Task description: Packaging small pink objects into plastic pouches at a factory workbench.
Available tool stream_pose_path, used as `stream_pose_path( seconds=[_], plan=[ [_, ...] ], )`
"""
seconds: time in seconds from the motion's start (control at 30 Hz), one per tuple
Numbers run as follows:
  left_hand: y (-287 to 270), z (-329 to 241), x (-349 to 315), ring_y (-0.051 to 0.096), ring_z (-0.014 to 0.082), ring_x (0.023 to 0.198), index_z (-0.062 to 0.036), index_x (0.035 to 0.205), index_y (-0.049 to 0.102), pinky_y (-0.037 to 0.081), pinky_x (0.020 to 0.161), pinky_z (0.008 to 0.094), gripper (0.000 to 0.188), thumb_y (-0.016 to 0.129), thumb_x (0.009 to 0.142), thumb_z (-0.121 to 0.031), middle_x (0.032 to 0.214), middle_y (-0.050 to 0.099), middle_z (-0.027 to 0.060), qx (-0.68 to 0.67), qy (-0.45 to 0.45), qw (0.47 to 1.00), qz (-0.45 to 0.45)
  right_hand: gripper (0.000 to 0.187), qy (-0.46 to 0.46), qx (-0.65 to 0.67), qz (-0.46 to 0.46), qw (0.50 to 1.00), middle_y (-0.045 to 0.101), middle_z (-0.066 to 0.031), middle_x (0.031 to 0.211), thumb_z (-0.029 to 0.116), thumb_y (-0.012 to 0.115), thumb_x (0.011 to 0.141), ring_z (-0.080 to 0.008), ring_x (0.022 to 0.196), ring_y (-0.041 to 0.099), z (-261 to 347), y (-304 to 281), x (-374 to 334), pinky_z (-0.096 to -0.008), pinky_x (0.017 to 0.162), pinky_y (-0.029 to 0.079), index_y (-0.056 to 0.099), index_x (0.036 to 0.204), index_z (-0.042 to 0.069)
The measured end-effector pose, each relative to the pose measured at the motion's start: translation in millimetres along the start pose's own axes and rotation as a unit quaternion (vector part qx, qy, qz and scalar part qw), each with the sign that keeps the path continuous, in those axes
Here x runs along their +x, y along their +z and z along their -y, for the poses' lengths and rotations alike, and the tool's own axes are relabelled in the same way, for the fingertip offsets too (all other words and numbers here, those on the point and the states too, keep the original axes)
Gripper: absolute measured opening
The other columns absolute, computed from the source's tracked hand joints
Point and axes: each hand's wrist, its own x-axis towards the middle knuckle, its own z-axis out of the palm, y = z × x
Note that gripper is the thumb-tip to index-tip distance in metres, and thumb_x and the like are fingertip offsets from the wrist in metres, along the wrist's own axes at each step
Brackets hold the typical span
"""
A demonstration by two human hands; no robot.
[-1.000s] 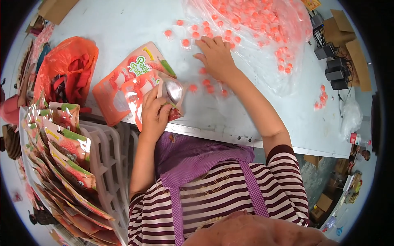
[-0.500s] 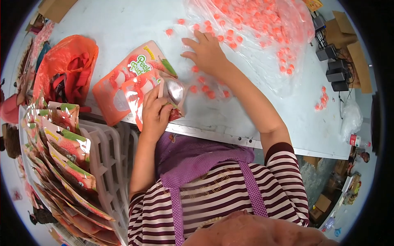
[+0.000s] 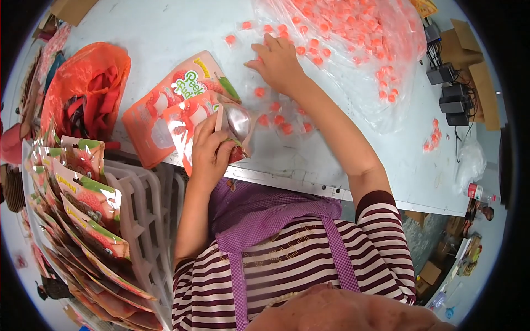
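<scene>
My left hand (image 3: 210, 148) is closed on a pink-red printed pouch (image 3: 182, 118). The pouch's mouth gapes toward the right, showing a silvery inside. Beneath it lies a larger pouch (image 3: 144, 128) of similar print, flat on the table. My right hand (image 3: 280, 65) is stretched out over the table, fingers apart, with nothing visible in it. Its fingertips are close to a loose group of small red-pink wrapped pieces (image 3: 268, 28). More such pieces (image 3: 279, 119) lie nearer me, between my right forearm and the held pouch.
A clear plastic bag (image 3: 353, 33) spills many wrapped pieces at the far right. An orange-red bag (image 3: 113, 60) lies at the left, beside a white crate (image 3: 144, 201) with filled-looking pouches (image 3: 91, 204) stacked upright. Black power adapters (image 3: 455, 99) line the right table edge.
My right hand has moved slightly farther away over the wrapped pieces, its fingers still apart. My left hand keeps its hold on the pouch in about the same place.
</scene>
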Motion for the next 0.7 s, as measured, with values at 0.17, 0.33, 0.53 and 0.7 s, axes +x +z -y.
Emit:
stream_pose_path(
  seconds=[0.17,0.33,0.53,0.7],
  plan=[
    [-1.0,-4.0,1.9,0.051,0.0369,0.107,-0.0012,0.083,0.058,0.041,0.089,0.041,0.015,0.067,0.071,-0.005,0.121,0.054,0.0202,0.005,-0.001,1.0,0.005,0.034,-0.025,-0.041,0.121,0.992,0.054,-0.0117,0.115,0.028,0.062,0.081,-0.0274,0.104,0.048,4.8,-14.3,-8.4,-0.0414,0.089,0.035,0.058,0.11,0.01],
    [-1.3,-3.5,1.7,0.051,0.0365,0.107,-0.0014,0.084,0.059,0.041,0.09,0.0408,0.016,0.067,0.071,-0.005,0.122,0.054,0.0198,0.004,0.002,1.0,0.007,0.035,-0.058,0.01,0.178,0.982,0.055,-0.0095,0.114,0.023,0.067,0.078,-0.025,0.101,0.05,14.9,-41.0,-22.1,-0.0383,0.089,0.035,0.058,0.109,0.01],
    [-2.0,-0.3,-1.7,0.051,0.0367,0.107,-0.0019,0.086,0.059,0.041,0.089,0.0413,0.016,0.067,0.072,-0.004,0.121,0.054,0.0203,0.013,0.0,1.0,0.005,0.039,-0.021,0.126,0.186,0.974,0.057,-0.0096,0.111,0.021,0.069,0.077,-0.0267,0.101,0.05,3.9,-70.6,-27.9,-0.0396,0.089,0.037,0.057,0.111,0.008],
    [-0.4,-1.0,-0.2,0.051,0.0373,0.107,-0.0018,0.087,0.058,0.041,0.089,0.0421,0.018,0.067,0.072,-0.004,0.121,0.054,0.0206,0.017,0.001,1.0,0.008,0.048,0.107,-0.024,0.003,0.994,0.058,-0.012,0.107,0.024,0.07,0.077,-0.0295,0.102,0.048,-52.2,-74.0,-33.5,-0.0409,0.091,0.037,0.053,0.118,0.006]
  ],
)
